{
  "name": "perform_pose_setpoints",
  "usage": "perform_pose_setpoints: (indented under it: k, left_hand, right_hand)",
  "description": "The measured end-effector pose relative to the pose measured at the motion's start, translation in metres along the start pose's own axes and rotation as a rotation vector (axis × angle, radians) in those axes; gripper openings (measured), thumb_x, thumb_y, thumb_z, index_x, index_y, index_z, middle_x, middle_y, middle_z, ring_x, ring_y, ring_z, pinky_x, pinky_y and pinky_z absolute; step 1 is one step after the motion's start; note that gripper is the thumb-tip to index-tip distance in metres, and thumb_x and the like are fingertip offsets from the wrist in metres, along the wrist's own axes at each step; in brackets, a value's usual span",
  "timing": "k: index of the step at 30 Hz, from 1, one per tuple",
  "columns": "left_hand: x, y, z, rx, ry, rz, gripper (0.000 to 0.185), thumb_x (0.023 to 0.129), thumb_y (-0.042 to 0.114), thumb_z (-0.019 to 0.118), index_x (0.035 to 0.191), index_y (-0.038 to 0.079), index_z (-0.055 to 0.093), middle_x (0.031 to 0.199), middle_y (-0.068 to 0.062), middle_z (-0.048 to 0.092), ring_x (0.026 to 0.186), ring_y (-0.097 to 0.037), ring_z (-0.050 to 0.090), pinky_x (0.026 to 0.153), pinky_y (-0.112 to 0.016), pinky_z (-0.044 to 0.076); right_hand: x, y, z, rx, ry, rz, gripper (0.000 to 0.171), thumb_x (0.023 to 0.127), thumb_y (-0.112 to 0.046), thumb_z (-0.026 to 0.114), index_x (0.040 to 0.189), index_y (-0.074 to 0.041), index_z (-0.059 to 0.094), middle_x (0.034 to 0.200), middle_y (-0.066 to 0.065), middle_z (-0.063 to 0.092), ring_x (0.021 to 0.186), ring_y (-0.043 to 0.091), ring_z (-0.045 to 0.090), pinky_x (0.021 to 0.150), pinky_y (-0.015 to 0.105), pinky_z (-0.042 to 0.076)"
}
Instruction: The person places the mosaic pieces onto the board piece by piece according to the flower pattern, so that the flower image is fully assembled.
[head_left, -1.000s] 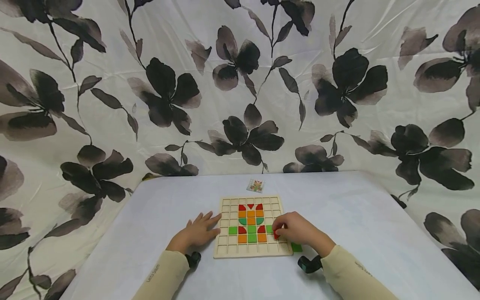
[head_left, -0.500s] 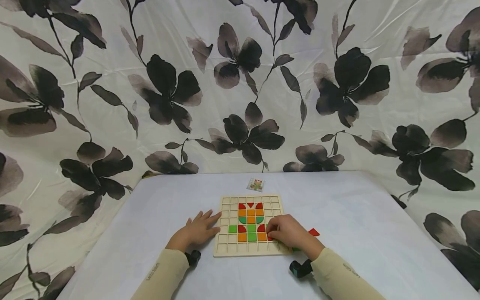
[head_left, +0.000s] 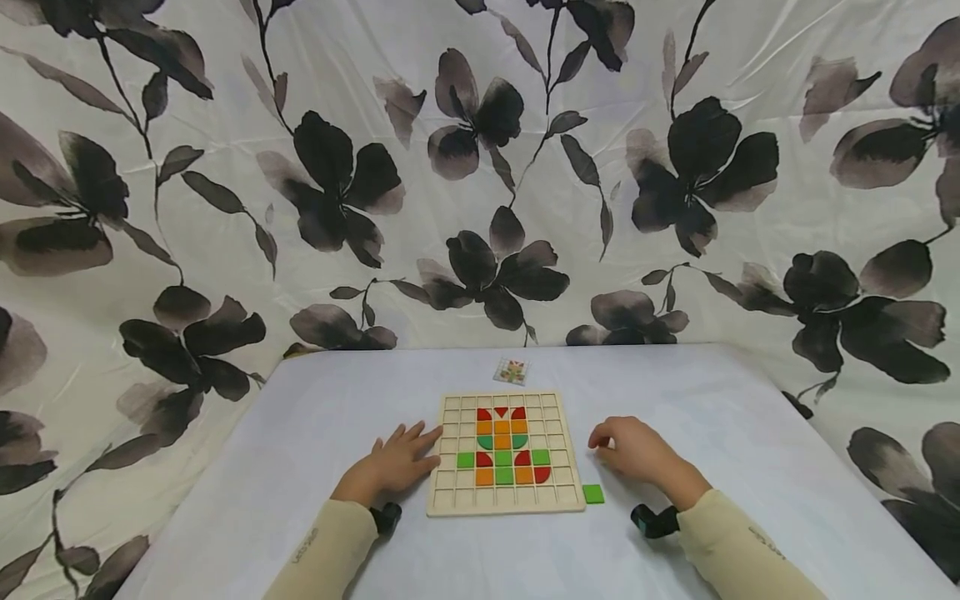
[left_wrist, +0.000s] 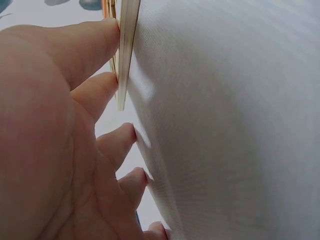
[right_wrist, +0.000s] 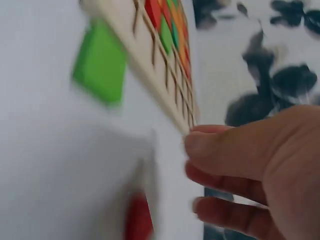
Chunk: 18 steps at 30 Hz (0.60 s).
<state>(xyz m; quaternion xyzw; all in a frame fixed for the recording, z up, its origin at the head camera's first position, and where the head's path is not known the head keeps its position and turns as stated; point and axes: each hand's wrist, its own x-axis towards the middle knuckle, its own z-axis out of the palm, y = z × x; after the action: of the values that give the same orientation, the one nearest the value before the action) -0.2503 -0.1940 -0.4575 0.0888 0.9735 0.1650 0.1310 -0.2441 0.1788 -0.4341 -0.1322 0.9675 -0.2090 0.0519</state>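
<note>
A wooden grid board (head_left: 504, 500) lies on the table, bearing red, orange and green pieces. A red rounded piece (head_left: 542, 475) sits in a cell beneath a green square on the board's right side. With fingers spread, my left hand (head_left: 397, 462) touches the board's left edge with thumb and index finger. My right hand (head_left: 637, 450) is off the board's right side, its fingers loosely bent and nothing visible between them. Below that hand, the right wrist view has a blurred loose red piece (right_wrist: 138, 217), which the hand hides in the head view.
A loose green square (head_left: 593, 494) lies against the board's lower right corner. Behind the board is a small patterned card (head_left: 512, 372). White cloth covers the table (head_left: 300, 417), and a floral curtain (head_left: 480, 167) hangs behind it.
My right hand brought a red rounded piece to the board's right side and let it go in a cell. It then moved right, off the board. My left hand stayed put.
</note>
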Motion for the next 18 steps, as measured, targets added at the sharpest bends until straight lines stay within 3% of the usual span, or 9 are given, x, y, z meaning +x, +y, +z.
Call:
perform_pose_setpoints:
  k: [5,10,18]
  left_hand:
    - [-0.002,0.002,-0.004,-0.001,-0.002,0.011,0.057,0.098,0.041,0.052,0.150,0.024,0.037,0.159,-0.014,0.027,0.147,-0.047,0.016,0.111,-0.072,0.010]
    - [-0.001,0.002,-0.004,0.001,-0.002,0.007,0.057,0.098,0.041,0.052,0.150,0.024,0.037,0.159,-0.015,0.028,0.146,-0.047,0.016,0.111,-0.072,0.011]
    - [-0.001,0.004,-0.003,0.001,-0.005,-0.010,0.058,0.097,0.042,0.053,0.150,0.024,0.038,0.159,-0.014,0.028,0.146,-0.047,0.017,0.111,-0.072,0.010]
  right_hand:
    - [-0.011,0.029,-0.014,-0.049,-0.069,-0.017,0.023,0.083,0.000,0.065,0.100,-0.013,0.075,0.094,-0.003,0.065,0.086,0.013,0.057,0.082,0.039,0.052]
    - [-0.017,0.041,-0.013,-0.052,-0.112,-0.027,0.020,0.081,-0.004,0.072,0.098,-0.014,0.075,0.095,-0.003,0.063,0.086,0.013,0.056,0.083,0.040,0.052]
    - [-0.021,0.041,-0.007,-0.107,-0.050,-0.016,0.016,0.079,-0.010,0.076,0.092,-0.016,0.071,0.089,-0.007,0.062,0.082,0.012,0.053,0.082,0.036,0.052]
